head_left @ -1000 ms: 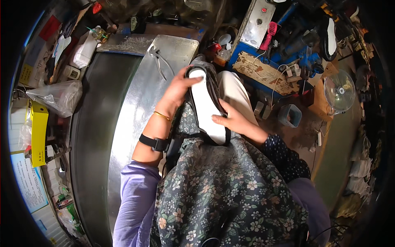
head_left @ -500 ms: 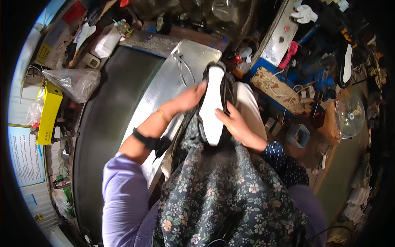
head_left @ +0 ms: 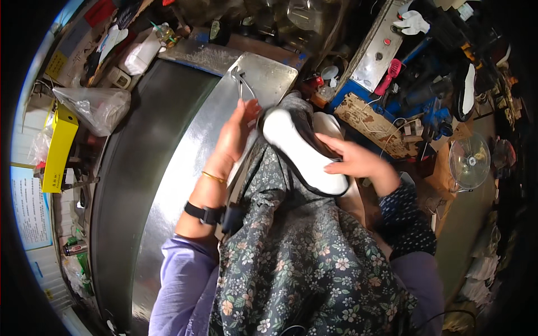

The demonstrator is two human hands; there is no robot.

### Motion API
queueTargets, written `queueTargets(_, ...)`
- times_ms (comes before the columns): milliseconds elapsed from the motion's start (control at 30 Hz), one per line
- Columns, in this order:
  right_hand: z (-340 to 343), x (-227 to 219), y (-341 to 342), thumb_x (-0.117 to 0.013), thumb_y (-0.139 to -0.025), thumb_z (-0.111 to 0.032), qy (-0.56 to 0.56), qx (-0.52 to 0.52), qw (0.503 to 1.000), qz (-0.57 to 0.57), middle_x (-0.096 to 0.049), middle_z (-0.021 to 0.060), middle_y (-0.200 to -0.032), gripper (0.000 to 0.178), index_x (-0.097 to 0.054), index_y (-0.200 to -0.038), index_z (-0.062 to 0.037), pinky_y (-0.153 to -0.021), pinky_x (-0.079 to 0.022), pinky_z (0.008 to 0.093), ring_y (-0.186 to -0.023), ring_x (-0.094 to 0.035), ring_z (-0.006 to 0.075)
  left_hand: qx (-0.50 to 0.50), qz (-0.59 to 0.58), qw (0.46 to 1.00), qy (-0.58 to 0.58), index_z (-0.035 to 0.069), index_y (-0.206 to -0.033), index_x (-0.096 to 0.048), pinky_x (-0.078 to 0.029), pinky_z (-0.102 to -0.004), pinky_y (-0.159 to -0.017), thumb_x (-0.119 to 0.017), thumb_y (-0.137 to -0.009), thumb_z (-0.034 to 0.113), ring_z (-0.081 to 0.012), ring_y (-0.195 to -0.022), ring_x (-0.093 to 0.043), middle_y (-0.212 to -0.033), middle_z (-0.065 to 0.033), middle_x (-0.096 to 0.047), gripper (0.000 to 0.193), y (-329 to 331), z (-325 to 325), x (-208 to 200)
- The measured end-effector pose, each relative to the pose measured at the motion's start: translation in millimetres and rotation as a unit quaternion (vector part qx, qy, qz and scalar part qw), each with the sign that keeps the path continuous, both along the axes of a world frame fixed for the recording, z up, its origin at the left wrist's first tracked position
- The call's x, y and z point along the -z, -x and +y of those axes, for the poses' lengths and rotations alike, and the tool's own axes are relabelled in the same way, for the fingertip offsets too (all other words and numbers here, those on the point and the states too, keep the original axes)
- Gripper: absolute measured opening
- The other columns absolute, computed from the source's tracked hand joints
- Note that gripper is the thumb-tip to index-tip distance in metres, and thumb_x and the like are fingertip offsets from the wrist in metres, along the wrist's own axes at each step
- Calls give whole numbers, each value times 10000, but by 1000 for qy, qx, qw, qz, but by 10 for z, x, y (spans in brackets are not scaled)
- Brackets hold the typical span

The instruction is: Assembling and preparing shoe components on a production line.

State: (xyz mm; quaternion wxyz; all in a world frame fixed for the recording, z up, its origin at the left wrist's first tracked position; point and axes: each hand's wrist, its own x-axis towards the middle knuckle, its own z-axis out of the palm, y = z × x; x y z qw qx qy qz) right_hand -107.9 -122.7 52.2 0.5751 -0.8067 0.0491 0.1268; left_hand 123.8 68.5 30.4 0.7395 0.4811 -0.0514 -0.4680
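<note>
A shoe [head_left: 300,148] lies across my lap with its white sole turned up and its dark upper underneath. My right hand [head_left: 353,159] grips it by the near right side, the thumb on the sole and the fingers along the dark edge. My left hand [head_left: 234,134] is away from the shoe, its fingers stretched toward a metal tool with two curved handles [head_left: 240,84], like pincers, lying on the shiny metal worktop [head_left: 269,73]. Whether the fingertips touch the handles is unclear. A dark floral apron [head_left: 302,252] covers my lap below the shoe.
A dark conveyor belt [head_left: 145,140] curves along the left of the worktop. Beyond it are a plastic bag [head_left: 101,109] and a yellow box [head_left: 60,151]. At right stand a control panel with a red button [head_left: 386,42], a pink brush [head_left: 388,75] and a fan [head_left: 469,161].
My left hand has left the shoe and moved toward the pincer-like tool. The shoe has swung from nearly upright to slanting, its near end now farther right, with my right hand still on it.
</note>
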Motion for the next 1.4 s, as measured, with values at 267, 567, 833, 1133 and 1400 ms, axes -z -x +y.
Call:
queueTargets(267,-18,141,-1706,-687,-880,-368,101,-20,994,-38,-613,215,-1237,570,-559,-1287,10,-990,-467,380,-1153,-590,303,468,-584,656,-97,-75,-1392,-396,-320,-402,-1115,-549,-893,604,-383,-1339,-402,-1422,-278,-423,856,917,-292,164)
queueTargets(567,581,863,-3091,-556,-866,-241,452,12,882,132,-518,226,-1334,393,-684,-1168,-23,-1023,-418,435,-1250,-453,386,601,-461,612,-226,59,-1430,-430,-372,-379,-1081,-568,-878,510,-355,-1334,-425,-1478,-186,-410,726,781,-387,142)
queueTargets(833,-267,-117,-994,-484,-986,-260,-263,47,960,83,-653,106,-859,288,-590,-978,8,-578,-476,273,-678,-604,153,554,-413,718,-86,-70,-1480,-233,-276,-340,-1145,-618,-868,589,-332,-1402,-340,-1474,-278,-368,978,563,-490,298)
queueTargets(1133,135,-543,966,-550,-964,-401,1,182,953,241,-663,90,-842,427,-630,-959,18,-696,-493,296,-763,-630,157,536,-388,746,-79,-60,-1487,-216,-322,-317,-1103,-733,-846,441,-267,-1330,-419,-1419,-232,-444,964,783,-617,488)
queueTargets(1400,-409,105,1057,-573,-962,-350,165,12,985,54,-636,188,-972,344,-622,-997,-11,-748,-506,385,-851,-639,335,480,-497,716,-102,-63,-1468,-261,-352,-357,-1097,-718,-836,472,-357,-1336,-427,-1413,-291,-432,946,956,-557,357)
